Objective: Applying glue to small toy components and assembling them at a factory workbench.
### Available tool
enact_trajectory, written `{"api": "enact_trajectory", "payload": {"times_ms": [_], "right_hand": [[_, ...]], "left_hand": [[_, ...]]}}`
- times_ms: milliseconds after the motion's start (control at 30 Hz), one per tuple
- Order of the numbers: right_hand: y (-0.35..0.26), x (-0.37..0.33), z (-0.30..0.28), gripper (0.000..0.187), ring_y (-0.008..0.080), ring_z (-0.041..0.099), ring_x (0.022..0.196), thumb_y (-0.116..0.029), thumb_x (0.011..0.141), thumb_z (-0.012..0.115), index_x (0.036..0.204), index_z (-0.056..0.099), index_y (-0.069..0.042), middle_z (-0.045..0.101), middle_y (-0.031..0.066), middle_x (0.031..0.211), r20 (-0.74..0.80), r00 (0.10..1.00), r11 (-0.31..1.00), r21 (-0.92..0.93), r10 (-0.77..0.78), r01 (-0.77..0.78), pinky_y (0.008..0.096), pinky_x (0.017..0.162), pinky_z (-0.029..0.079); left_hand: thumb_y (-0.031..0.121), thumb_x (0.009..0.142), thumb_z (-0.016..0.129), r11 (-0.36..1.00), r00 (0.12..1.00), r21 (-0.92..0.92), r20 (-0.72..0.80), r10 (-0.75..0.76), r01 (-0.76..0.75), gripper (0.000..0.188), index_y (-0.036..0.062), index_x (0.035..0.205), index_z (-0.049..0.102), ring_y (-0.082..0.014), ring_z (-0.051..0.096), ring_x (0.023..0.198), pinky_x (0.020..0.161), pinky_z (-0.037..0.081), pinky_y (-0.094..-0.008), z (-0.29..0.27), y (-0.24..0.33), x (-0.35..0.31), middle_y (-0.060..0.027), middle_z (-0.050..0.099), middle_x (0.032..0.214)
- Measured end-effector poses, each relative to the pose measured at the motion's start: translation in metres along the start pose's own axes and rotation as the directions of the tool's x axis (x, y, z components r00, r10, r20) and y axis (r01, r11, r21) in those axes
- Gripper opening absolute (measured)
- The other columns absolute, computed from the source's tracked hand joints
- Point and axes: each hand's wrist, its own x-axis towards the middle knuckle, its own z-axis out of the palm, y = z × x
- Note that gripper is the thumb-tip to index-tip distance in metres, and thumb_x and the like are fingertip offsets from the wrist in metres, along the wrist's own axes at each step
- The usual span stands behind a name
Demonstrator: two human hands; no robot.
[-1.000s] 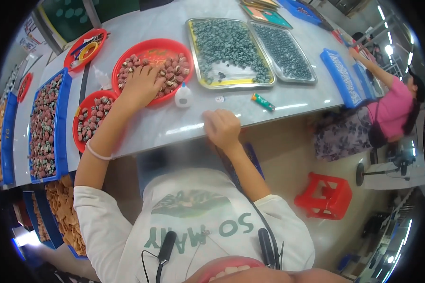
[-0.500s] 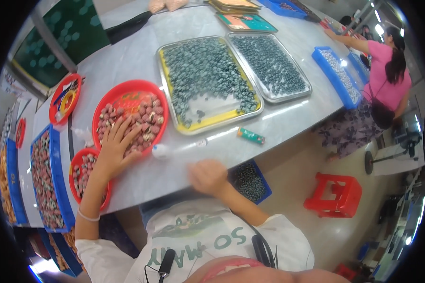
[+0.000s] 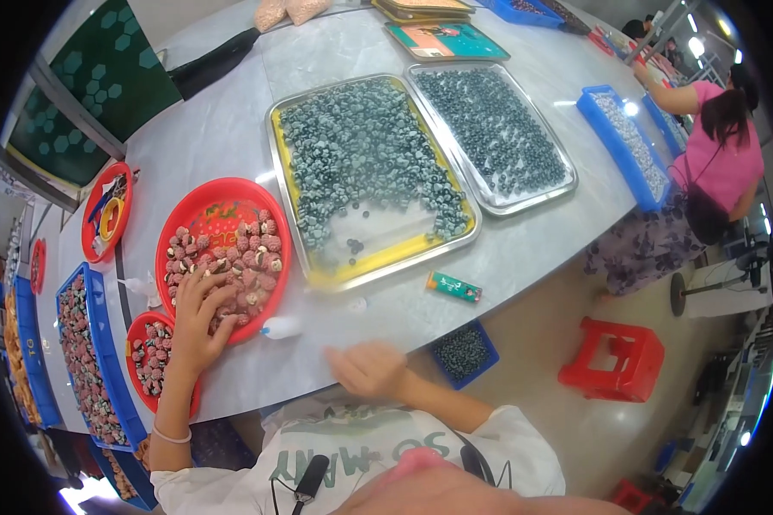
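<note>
My left hand [image 3: 199, 322] reaches over the near rim of a red basin [image 3: 173, 216], its bent fingers apart and touching the knobbly pinkish-red pieces [image 3: 251, 257] inside. Some of these pieces show pale cream parts. At the table's front edge, my right hand [image 3: 369, 369] is curled closed and slightly blurred; whatever it holds, if anything, is hidden. Between the hands lies a small white bottle with a blue tip [image 3: 281, 327]. A smaller red basin [image 3: 151, 350] with similar pieces stands beside my left wrist.
Two metal trays hold dark green knobbly pieces: a yellow-lined one [image 3: 374, 163] and another [image 3: 494, 129]. A green tube-shaped pack [image 3: 453, 287] lies near the edge. Blue crates [image 3: 103, 343] flank the left. A red stool [image 3: 611, 359] and another person [image 3: 721, 129] are at right.
My left hand's fingers have gone from spread flat over the pieces to bent at the basin's near side. The right hand stays curled, a little lower. The whole view has shifted slightly.
</note>
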Motion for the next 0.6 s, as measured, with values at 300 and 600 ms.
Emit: {"api": "enact_trajectory", "payload": {"times_ms": [300, 600], "right_hand": [[-0.001, -0.004, 0.005, 0.026, 0.0133, 0.048, 0.054, -0.01, 0.06, 0.058, 0.085, 0.06, -0.002, 0.048, 0.0009, 0.064, -0.08, 0.997, 0.999, 0.028, 0.019, -0.016, 0.0248, 0.047, 0.035], [-0.007, -0.007, 0.006, 0.02, 0.0156, 0.048, 0.055, -0.01, 0.061, 0.059, 0.081, 0.059, -0.005, 0.047, 0.0015, 0.063, -0.129, 0.989, 0.997, -0.009, 0.075, -0.076, 0.0268, 0.049, 0.037]], "left_hand": [[0.015, 0.078, 0.052, 0.996, 0.996, -0.002, 0.01, -0.091, 0.091, 0.037, 0.007, 0.115, 0.049, -0.0321, 0.029, 0.125, 0.103, 0.019, -0.0444, 0.002, 0.004, -0.006, -0.011, 0.04, 0.127], [0.014, 0.08, 0.049, 0.992, 0.989, 0.122, 0.144, 0.022, -0.04, 0.047, 0.0148, 0.126, 0.042, -0.0291, 0.021, 0.13, 0.105, 0.012, -0.0472, -0.003, 0.013, 0.003, -0.0102, 0.029, 0.139]]}}
